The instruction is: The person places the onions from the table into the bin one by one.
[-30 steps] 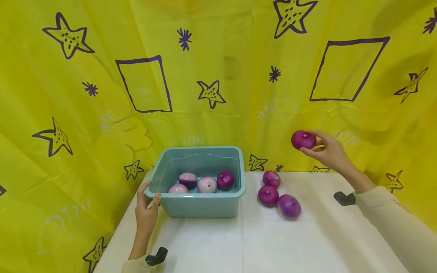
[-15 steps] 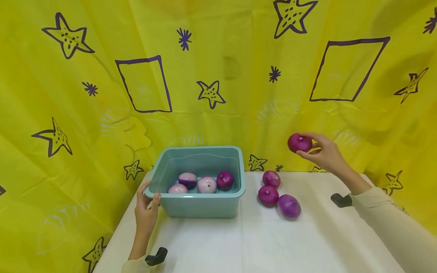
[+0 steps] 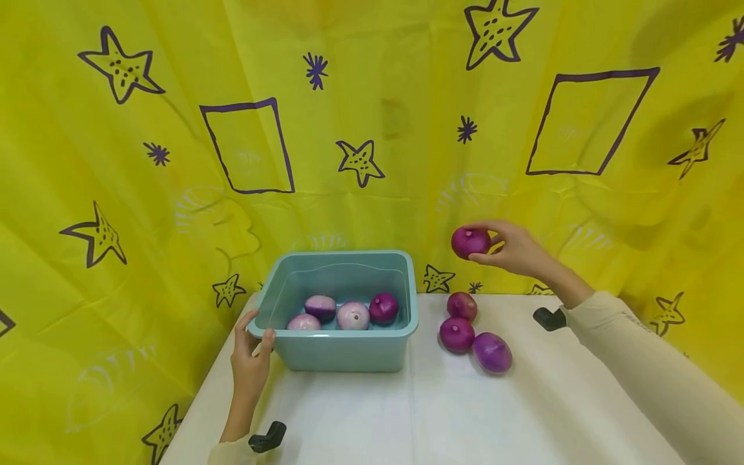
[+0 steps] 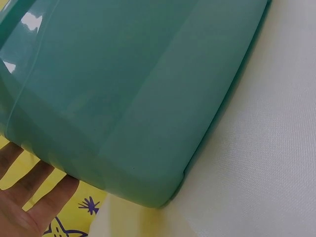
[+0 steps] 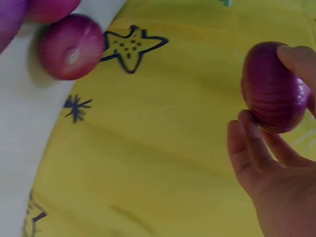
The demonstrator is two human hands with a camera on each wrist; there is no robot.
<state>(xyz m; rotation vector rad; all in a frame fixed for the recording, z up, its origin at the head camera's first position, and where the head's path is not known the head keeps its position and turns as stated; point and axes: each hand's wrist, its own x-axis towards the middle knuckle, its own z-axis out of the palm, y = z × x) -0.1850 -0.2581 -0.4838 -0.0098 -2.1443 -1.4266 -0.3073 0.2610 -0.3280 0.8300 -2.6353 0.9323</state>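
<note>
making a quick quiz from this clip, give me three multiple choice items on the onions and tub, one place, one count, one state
1. Where is the onion held by the right hand?
A. in the air, right of the tub
B. inside the tub
C. on the table

2. How many onions lie in the tub?
A. two
B. four
C. six

3. What is the left hand doing?
A. lying flat on the table
B. holding an onion
C. gripping the tub's near left corner

Answers:
1 A, the onion hangs above the three onions on the table.
2 B, four show inside.
3 C, thumb and fingers curl round the rim.
</note>
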